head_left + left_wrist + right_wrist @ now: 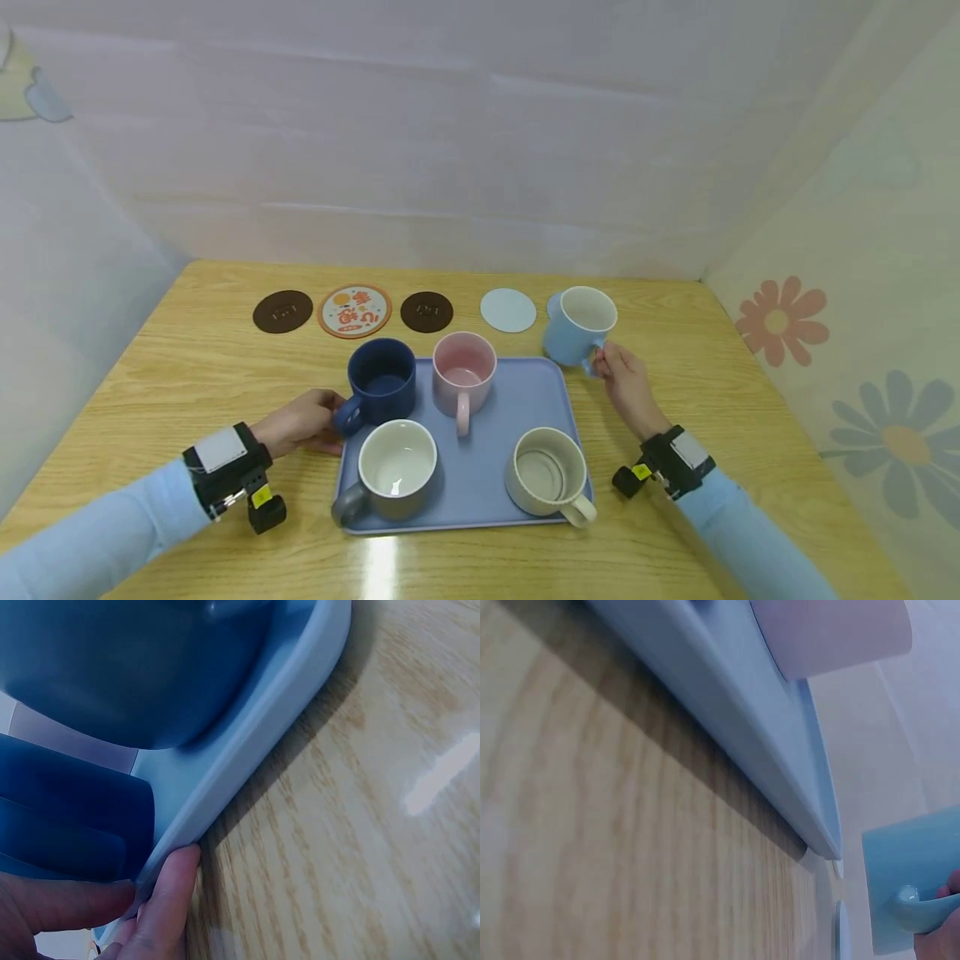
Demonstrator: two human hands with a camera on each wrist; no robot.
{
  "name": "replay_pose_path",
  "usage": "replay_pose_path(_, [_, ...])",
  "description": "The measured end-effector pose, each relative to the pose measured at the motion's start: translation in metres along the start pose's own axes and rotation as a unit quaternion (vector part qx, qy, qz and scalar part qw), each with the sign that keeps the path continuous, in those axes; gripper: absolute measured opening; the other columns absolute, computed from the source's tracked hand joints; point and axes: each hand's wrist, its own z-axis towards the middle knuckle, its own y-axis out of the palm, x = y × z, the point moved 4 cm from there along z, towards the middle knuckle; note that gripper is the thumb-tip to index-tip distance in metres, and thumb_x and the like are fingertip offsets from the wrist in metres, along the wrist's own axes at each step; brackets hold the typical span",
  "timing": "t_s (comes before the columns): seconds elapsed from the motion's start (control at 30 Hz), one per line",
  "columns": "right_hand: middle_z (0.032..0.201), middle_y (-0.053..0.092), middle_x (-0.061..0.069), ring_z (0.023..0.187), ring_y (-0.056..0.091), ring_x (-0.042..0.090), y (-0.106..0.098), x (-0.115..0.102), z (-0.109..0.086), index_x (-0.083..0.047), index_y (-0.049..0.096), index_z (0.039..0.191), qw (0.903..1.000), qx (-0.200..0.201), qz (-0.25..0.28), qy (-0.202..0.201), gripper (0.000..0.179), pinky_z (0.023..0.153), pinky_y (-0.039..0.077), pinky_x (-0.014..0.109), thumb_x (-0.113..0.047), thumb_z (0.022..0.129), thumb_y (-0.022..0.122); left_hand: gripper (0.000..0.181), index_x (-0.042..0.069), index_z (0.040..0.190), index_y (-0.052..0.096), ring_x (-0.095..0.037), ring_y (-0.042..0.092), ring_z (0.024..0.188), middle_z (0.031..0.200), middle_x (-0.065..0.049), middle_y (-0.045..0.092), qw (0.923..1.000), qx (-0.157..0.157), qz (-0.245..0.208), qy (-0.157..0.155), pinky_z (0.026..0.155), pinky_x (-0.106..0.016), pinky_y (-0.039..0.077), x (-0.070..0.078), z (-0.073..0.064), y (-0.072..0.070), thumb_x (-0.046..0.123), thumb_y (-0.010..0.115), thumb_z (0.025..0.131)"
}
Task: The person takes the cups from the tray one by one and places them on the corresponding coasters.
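My right hand (628, 387) holds a light blue mug (570, 342) by its handle, just off the back right corner of the tray (517, 392). In the right wrist view the fingers wrap the handle of this mug (907, 859). My left hand (303, 423) pinches the tray's left rim between thumb and fingers, as the left wrist view shows at the rim (247, 765). On the tray stand a navy mug (382, 392) close by the left hand, a pink mug (463, 383), a grey mug with white inside (405, 487) and a cream mug (536, 492).
Behind the tray lie a dark brown coaster (282, 312), an orange-rimmed printed coaster (330, 312), another dark brown coaster (427, 321) and a white coaster (508, 310). A light blue rounded piece (553, 305) shows at the light blue mug's left. Pale sheets (450, 167) surround the wooden table (187, 350).
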Motion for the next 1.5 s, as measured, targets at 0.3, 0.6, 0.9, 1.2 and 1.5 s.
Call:
replay_pose_path(0.3, [0.071, 0.037, -0.001, 0.074, 0.038, 0.010, -0.010, 0.001, 0.021, 0.003, 0.043, 0.086, 0.9991, 0.031, -0.029, 0.009, 0.032, 0.069, 0.034, 0.023, -0.023, 0.101, 0.033, 0.033, -0.016, 0.119, 0.038, -0.019, 0.058, 0.078, 0.097, -0.020, 0.055, 1.0000, 0.009, -0.001, 0.003, 0.069, -0.036, 0.055, 0.000, 0.001, 0.000, -0.011, 0.037, 0.087])
replay_pose_path(0.6, [0.071, 0.036, 0.000, 0.075, 0.036, 0.013, -0.015, 0.003, 0.046, 0.004, 0.040, 0.086, 0.9984, 0.049, -0.030, 0.001, 0.029, 0.070, 0.032, 0.024, -0.019, 0.101, 0.030, 0.032, -0.016, 0.120, 0.037, -0.019, 0.058, 0.079, 0.099, -0.021, 0.053, 0.9999, 0.010, 0.000, 0.003, 0.070, -0.036, 0.055, -0.001, 0.000, 0.000, -0.010, 0.037, 0.088])
replay_pose_path(0.9, [0.073, 0.039, 0.000, 0.074, 0.038, 0.012, -0.017, 0.006, 0.063, 0.000, 0.043, 0.087, 0.9930, 0.086, -0.078, 0.021, 0.030, 0.072, 0.033, 0.023, -0.024, 0.101, 0.032, 0.032, -0.017, 0.121, 0.036, -0.020, 0.057, 0.079, 0.100, -0.021, 0.052, 1.0000, 0.007, -0.003, 0.003, 0.071, -0.036, 0.055, 0.001, -0.001, 0.000, -0.009, 0.038, 0.090])
replay_pose_path(1.2, [0.079, 0.038, 0.000, 0.077, 0.038, 0.009, -0.020, 0.020, 0.076, 0.002, 0.042, 0.090, 0.9886, 0.099, -0.104, 0.046, 0.032, 0.074, 0.034, 0.021, -0.025, 0.101, 0.028, 0.031, -0.018, 0.119, 0.036, -0.018, 0.058, 0.077, 0.097, -0.020, 0.052, 0.9999, 0.000, -0.008, 0.013, 0.069, -0.034, 0.055, 0.001, -0.002, 0.002, -0.008, 0.037, 0.090])
replay_pose_path(1.5, [0.080, 0.036, 0.003, 0.076, 0.037, 0.011, -0.021, 0.026, 0.080, 0.003, 0.042, 0.093, 0.9877, 0.089, -0.118, 0.052, 0.033, 0.073, 0.034, 0.024, -0.025, 0.102, 0.025, 0.032, -0.019, 0.116, 0.037, -0.018, 0.060, 0.076, 0.097, -0.020, 0.052, 0.9995, 0.005, -0.018, 0.025, 0.067, -0.033, 0.055, -0.001, -0.001, 0.003, -0.009, 0.036, 0.086])
